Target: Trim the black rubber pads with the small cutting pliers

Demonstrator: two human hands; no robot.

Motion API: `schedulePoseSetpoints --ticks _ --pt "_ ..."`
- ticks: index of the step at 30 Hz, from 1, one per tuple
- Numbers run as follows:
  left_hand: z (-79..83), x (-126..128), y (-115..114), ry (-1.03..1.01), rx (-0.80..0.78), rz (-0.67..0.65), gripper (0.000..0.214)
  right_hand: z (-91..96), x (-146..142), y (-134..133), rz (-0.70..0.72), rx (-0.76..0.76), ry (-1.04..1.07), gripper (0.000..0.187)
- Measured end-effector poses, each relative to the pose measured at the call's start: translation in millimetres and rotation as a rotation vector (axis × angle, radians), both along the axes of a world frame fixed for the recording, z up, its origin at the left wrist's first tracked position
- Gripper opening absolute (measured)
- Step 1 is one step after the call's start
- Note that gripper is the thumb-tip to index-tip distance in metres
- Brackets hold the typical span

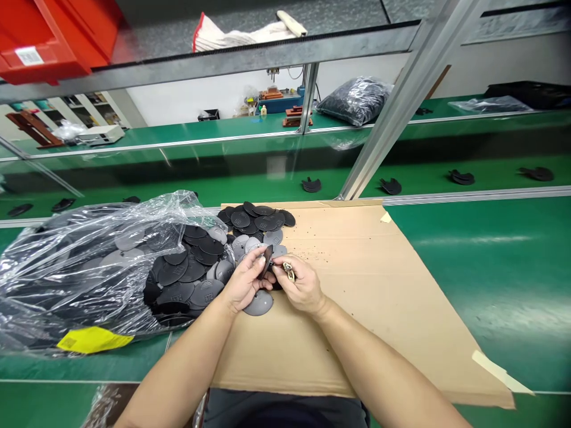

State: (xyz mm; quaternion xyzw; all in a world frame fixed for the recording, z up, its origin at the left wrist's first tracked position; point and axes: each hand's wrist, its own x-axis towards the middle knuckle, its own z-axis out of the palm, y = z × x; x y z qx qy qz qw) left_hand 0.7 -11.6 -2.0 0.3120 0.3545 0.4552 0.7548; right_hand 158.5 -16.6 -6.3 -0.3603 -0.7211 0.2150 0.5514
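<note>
My left hand (pixel 245 278) is closed on a thin black plastic disc (pixel 266 259), held on edge above the cardboard. Beside it, my right hand (pixel 301 284) grips a small brass-coloured metal tool (pixel 289 271), mostly hidden by the fingers, and its fingertips meet the disc's edge. What kind of tool it is cannot be made out. A grey disc (pixel 259 303) lies on the cardboard below my left hand. Just beyond the hands is a pile of black discs (pixel 256 219). To the left, more discs (pixel 191 267) spill from a clear plastic bag (pixel 111 249).
A cardboard sheet (pixel 357 297), taped at its corners, covers the green bench (pixel 499 255); dark crumbs dot it. A yellow label (pixel 94 340) lies on the bag. Several black pieces (pixel 311 185) rest on the green strip behind. A metal post (pixel 392 113) and shelf with an orange-red bin (pixel 57 41) stand ahead.
</note>
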Motion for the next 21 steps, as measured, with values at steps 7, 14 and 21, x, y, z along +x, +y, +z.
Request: schedulePoseSetpoints --ticks 7,14,21 --pt "-3.0 0.0 0.0 0.012 0.023 -0.012 0.059 -0.7 1.3 -0.1 -0.025 0.083 -0.074 0.012" --pt "-3.2 0.0 -0.3 0.021 0.058 -0.017 0.055 -2.5 0.1 -1.9 -0.039 0.118 -0.093 0.013" --pt "-3.9 1.3 -1.3 0.010 0.072 -0.011 0.054 -2.4 -2.7 -4.1 -0.063 0.120 -0.080 0.012"
